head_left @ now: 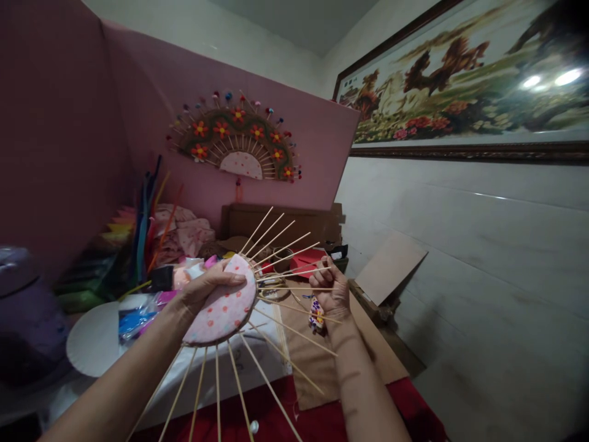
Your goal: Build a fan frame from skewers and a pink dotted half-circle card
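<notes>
My left hand (201, 288) grips a half-round, white fabric-covered fan base (227, 307) with red dots, thumb on its front face. Its fingers behind the base are hidden. Several thin wooden sticks (272, 356) spread out from the curved edge like rays. On the right, my right hand (332, 290) is closed with fingertips pinched at the outer end of one stick (294, 274). Other sticks pass close to that hand and wrist. Just beside and below the right hand is a small flower-patterned item (316, 314); I cannot tell whether it hangs or lies there.
A finished-looking flowered fan (239, 138) hangs on the pink panel (317, 141). Brown cardboard (317, 374) and a white sheet (184, 387) cover the table. Plastic packets (135, 322), coloured strips (146, 215) and a white round piece (92, 337) are at left. A framed horse picture (460, 86) hangs right.
</notes>
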`<action>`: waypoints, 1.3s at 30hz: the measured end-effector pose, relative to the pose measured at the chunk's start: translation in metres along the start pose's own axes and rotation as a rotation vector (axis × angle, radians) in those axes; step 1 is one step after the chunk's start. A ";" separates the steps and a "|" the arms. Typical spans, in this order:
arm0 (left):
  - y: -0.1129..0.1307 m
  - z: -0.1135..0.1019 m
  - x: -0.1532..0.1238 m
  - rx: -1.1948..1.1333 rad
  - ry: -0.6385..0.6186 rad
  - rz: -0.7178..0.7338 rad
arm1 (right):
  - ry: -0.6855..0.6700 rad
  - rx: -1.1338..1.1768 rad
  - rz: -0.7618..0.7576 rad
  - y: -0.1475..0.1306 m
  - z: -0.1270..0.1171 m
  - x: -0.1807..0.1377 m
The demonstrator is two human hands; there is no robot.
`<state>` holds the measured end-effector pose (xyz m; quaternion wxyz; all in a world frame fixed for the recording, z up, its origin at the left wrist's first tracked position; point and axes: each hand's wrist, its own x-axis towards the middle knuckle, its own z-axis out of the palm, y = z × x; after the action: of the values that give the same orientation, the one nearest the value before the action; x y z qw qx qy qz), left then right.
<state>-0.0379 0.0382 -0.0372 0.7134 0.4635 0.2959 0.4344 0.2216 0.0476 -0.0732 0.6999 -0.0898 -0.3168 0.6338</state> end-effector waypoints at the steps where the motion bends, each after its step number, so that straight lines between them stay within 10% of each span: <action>1: 0.000 0.001 0.000 -0.001 0.001 -0.009 | -0.004 0.001 -0.020 -0.001 -0.002 0.001; 14: 0.004 -0.007 0.001 0.026 0.095 0.024 | -0.065 -0.073 -0.039 0.003 -0.006 -0.001; 39: 0.016 -0.003 -0.016 -0.284 0.127 0.124 | -0.474 -0.760 0.557 0.028 0.001 -0.019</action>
<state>-0.0532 0.0284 -0.0237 0.7234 0.3470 0.2469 0.5434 0.1980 0.0350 -0.0936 0.3322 -0.2724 -0.6381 0.6390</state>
